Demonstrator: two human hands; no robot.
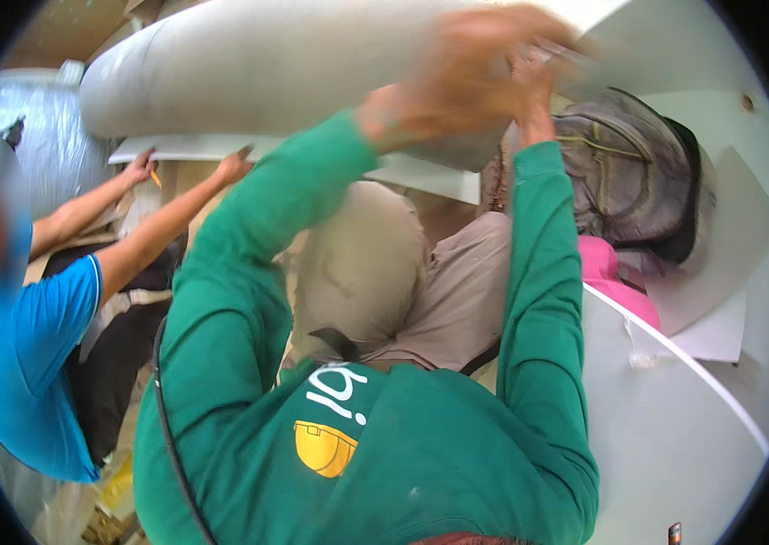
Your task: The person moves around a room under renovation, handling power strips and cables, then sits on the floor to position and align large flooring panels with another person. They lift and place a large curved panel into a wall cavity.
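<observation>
Both of my hands are raised at the top of the head view, in front of a large pale beige roll (248,64). My left hand (453,77), smeared by motion, reaches across toward my right hand (530,82) and overlaps it, so its fingers are unclear. My right hand's fingers look curled around something thin and pale near the roll's right end; blur hides what it is. A long white strip (430,177) lies along the underside of the roll, below my hands.
At left, a co-worker (30,336) in blue grips the strip, holding a yellow pencil (157,180). Behind them is a plastic-wrapped bundle (39,100). At right are a grey backpack (630,163), a pink item (610,277), loose white sheets (707,327) and a curved white-edged panel (666,436).
</observation>
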